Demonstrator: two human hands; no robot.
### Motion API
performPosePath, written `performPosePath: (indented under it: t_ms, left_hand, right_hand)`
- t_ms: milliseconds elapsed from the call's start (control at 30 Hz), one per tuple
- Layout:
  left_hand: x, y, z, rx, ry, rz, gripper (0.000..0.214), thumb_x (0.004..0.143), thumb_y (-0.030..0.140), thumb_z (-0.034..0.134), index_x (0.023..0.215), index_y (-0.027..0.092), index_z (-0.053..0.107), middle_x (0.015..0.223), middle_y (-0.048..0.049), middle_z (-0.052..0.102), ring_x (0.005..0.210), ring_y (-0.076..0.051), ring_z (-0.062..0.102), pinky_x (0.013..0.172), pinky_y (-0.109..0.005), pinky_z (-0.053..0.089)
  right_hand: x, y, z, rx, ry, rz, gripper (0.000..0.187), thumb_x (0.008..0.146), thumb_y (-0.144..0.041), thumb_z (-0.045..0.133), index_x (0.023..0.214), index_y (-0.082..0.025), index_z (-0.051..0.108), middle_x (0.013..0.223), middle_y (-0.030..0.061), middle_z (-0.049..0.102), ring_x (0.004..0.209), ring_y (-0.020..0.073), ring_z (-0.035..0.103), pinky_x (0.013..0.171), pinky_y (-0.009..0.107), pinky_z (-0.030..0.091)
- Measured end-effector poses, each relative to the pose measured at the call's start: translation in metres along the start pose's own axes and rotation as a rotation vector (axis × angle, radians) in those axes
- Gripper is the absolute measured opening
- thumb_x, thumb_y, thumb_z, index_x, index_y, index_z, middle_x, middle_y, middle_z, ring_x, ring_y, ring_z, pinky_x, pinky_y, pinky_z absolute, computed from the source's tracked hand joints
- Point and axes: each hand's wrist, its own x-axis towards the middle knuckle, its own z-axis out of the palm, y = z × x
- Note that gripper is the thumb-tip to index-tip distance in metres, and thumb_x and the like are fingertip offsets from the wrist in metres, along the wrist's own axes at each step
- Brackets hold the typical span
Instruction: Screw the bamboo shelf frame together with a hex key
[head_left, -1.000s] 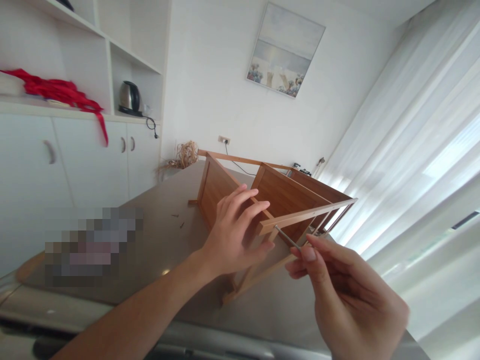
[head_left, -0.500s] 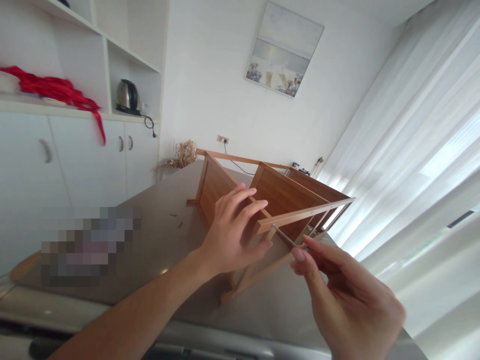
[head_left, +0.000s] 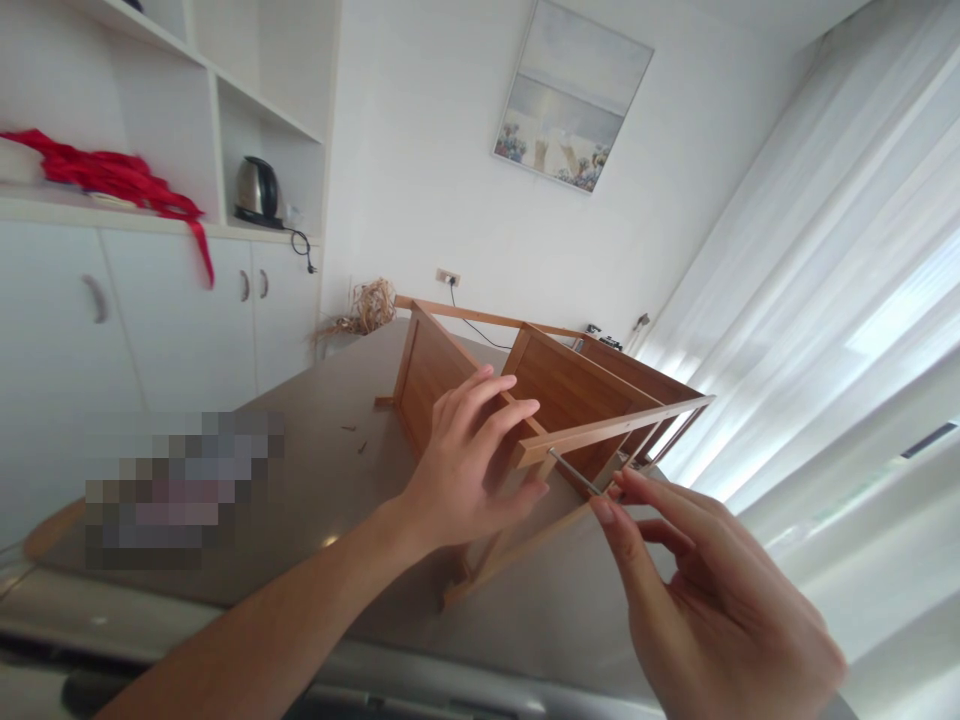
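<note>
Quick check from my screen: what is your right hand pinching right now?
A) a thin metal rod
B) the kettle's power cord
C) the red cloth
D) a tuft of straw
A. The right hand pinches the thin metal rod between its fingers, with the rod's far end at the rail of the wooden frame.

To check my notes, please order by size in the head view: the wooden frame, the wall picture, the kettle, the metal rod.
1. Wooden frame
2. Wall picture
3. Kettle and metal rod: too alike to rank.
</note>
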Motion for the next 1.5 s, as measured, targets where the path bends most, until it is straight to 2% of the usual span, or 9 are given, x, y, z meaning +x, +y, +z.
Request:
performPosePath:
  t_ms: [133, 333, 600, 967, 1200, 1367, 1500]
  left_hand:
    - [0.000, 0.000, 0.000, 0.001, 0.001, 0.000, 0.061, 0.086, 0.042, 0.070, 0.141, 0.026, 0.048, 0.148, -0.0150, 0.050, 0.151, -0.040, 0.037, 0.121, -0.057, 0.033]
    - [0.000, 0.001, 0.001, 0.001, 0.001, -0.001, 0.061, 0.086, 0.042, 0.069, 0.140, 0.027, 0.047, 0.148, -0.0151, 0.050, 0.150, -0.040, 0.037, 0.121, -0.056, 0.033]
    - [0.001, 0.001, -0.001, -0.001, 0.003, 0.007, 0.061, 0.086, 0.041, 0.071, 0.139, 0.025, 0.048, 0.148, -0.0158, 0.050, 0.150, -0.041, 0.037, 0.121, -0.056, 0.033]
    - [0.000, 0.000, 0.000, 0.002, 0.002, 0.008, 0.062, 0.086, 0.042, 0.070, 0.140, 0.026, 0.046, 0.148, -0.0153, 0.050, 0.150, -0.040, 0.037, 0.121, -0.056, 0.033]
    - [0.000, 0.000, 0.000, -0.004, 0.002, 0.006, 0.061, 0.087, 0.043, 0.070, 0.140, 0.025, 0.047, 0.148, -0.0151, 0.050, 0.150, -0.040, 0.037, 0.121, -0.056, 0.032]
    - [0.000, 0.000, 0.000, -0.012, 0.003, -0.010, 0.060, 0.086, 0.042, 0.070, 0.140, 0.026, 0.049, 0.149, -0.0144, 0.050, 0.151, -0.040, 0.037, 0.121, -0.055, 0.032]
    - [0.000, 0.000, 0.001, -0.001, 0.011, 0.000, 0.060, 0.087, 0.042, 0.069, 0.140, 0.026, 0.048, 0.148, -0.0146, 0.050, 0.150, -0.040, 0.037, 0.121, -0.055, 0.033]
  right_hand:
    - [0.002, -0.011, 0.003, -0.089, 0.071, -0.031, 0.011, 0.089, -0.018, 0.078, 0.098, -0.025, 0.078, 0.085, 0.0013, 0.076, 0.060, 0.0140, 0.066, 0.056, 0.029, 0.053]
    - [0.003, -0.016, 0.003, -0.139, 0.065, -0.011, 0.005, 0.090, -0.024, 0.078, 0.095, -0.025, 0.077, 0.080, 0.0005, 0.075, 0.058, 0.0152, 0.066, 0.052, 0.029, 0.052]
    - [-0.001, -0.006, 0.001, -0.082, 0.028, -0.060, 0.016, 0.088, -0.017, 0.080, 0.101, -0.025, 0.077, 0.092, 0.0000, 0.076, 0.063, 0.0113, 0.065, 0.060, 0.027, 0.054]
    - [0.001, -0.012, 0.004, -0.093, 0.051, -0.043, 0.009, 0.090, -0.017, 0.078, 0.096, -0.025, 0.076, 0.080, -0.0014, 0.074, 0.058, 0.0117, 0.064, 0.057, 0.028, 0.050]
    - [-0.001, 0.003, -0.003, -0.093, -0.022, -0.119, 0.026, 0.084, -0.012, 0.083, 0.106, -0.024, 0.077, 0.087, -0.0005, 0.074, 0.064, 0.0108, 0.065, 0.058, 0.026, 0.051]
    - [0.000, 0.006, -0.005, -0.130, -0.025, -0.164, 0.021, 0.082, -0.009, 0.085, 0.097, -0.022, 0.077, 0.094, -0.0005, 0.075, 0.065, 0.0088, 0.064, 0.061, 0.024, 0.052]
    - [0.002, 0.001, -0.002, -0.146, -0.012, -0.192, 0.016, 0.084, -0.009, 0.083, 0.091, -0.022, 0.076, 0.089, -0.0019, 0.074, 0.064, 0.0082, 0.063, 0.063, 0.024, 0.052]
